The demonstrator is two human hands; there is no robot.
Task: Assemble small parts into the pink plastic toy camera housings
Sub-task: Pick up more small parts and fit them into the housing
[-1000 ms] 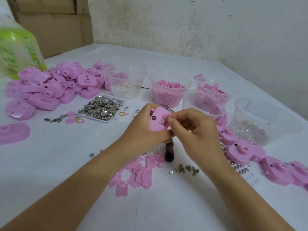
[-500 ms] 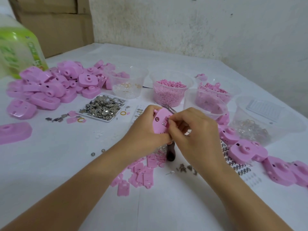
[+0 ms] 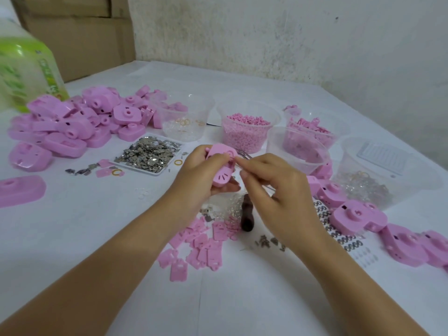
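Observation:
My left hand (image 3: 198, 175) grips a pink toy camera housing (image 3: 221, 167) above the middle of the table, its back with radiating slots turned toward me. My right hand (image 3: 274, 190) has thumb and forefinger pinched at the housing's upper right edge; what they hold is too small to tell. A pile of pink housings (image 3: 72, 122) lies at the far left. More housings (image 3: 356, 217) lie at the right. Flat pink plates (image 3: 198, 246) are scattered below my hands.
A tray of small metal pieces (image 3: 148, 155) sits left of my hands. Clear tubs hold rings (image 3: 184, 120), pink bits (image 3: 244, 132), pink parts (image 3: 308, 134) and clear pieces (image 3: 378, 175). A dark tool handle (image 3: 247, 219) lies under my right hand. A green bottle (image 3: 26, 71) stands far left.
The housing has been turned in my left hand so its slotted back now faces me. My right fingers moved from its face to its upper right edge.

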